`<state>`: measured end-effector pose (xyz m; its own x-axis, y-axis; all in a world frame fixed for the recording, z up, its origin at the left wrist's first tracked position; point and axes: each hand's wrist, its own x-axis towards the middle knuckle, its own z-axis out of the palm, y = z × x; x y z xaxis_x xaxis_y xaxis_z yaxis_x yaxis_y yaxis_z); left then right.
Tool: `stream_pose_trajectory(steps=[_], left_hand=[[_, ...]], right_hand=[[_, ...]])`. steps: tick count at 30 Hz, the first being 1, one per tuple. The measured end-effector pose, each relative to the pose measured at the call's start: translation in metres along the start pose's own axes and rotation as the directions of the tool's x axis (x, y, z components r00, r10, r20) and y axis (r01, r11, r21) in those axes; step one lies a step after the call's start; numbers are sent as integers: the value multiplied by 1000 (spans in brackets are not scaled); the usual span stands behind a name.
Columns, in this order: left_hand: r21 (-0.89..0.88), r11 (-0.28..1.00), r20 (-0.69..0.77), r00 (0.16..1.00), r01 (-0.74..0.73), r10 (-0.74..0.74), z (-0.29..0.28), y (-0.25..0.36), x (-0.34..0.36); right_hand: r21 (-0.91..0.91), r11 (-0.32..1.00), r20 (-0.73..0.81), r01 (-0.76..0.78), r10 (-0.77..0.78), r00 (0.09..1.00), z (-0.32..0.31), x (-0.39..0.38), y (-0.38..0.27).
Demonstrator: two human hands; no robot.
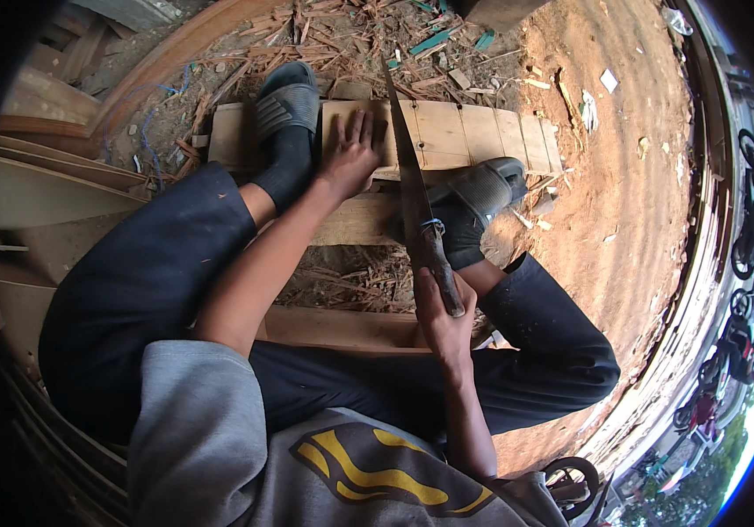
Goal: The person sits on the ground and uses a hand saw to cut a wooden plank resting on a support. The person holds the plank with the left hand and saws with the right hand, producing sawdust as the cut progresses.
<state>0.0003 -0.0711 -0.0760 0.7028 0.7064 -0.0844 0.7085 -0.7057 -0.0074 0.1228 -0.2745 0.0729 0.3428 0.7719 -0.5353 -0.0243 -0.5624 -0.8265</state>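
Wooden plank (447, 132) pinned flat, saw (407, 176) crossing it

Right hand (443, 321) is clenched round the saw handle, blade running straight away from the body and cutting across the plank's long axis, which lies left to right. Left hand (350, 154) is spread open, palm pressing the plank just left of the blade, nothing gripped. Both feet stand on it too.

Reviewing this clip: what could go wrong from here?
The left hand lies flat on the plank right beside the saw blade; a slip could cut its fingers. The right hand grips the handle low, and both sandalled feet pin the plank near the blade.
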Motion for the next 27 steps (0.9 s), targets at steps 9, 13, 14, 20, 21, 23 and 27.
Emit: stream_pose_trajectory(steps=[9, 13, 14, 20, 21, 23, 27], left_hand=[[-18, 1000, 49, 999, -8, 8, 4, -7, 2], [13, 1000, 84, 996, -8, 7, -2, -3, 1], [10, 1000, 77, 997, -7, 6, -2, -2, 1], [-17, 999, -8, 1000, -28, 27, 2, -7, 0], [-16, 999, 11, 999, -31, 31, 3, -5, -1], [-4, 999, 40, 999, -34, 34, -1, -4, 0], [9, 1000, 58, 998, -27, 27, -2, -2, -1]], right_hand=[[-21, 1000, -6, 18, -18, 1000, 7, 9, -8], [-22, 999, 12, 47, -46, 999, 7, 6, -5], [-15, 998, -4, 53, -53, 999, 8, 3, -2], [3, 999, 18, 39, -39, 999, 11, 18, -4], [-13, 998, 9, 66, -66, 998, 12, 17, -3], [-41, 991, -6, 130, -130, 991, 13, 17, -3], [-41, 997, 5, 66, -66, 998, 9, 8, -5]])
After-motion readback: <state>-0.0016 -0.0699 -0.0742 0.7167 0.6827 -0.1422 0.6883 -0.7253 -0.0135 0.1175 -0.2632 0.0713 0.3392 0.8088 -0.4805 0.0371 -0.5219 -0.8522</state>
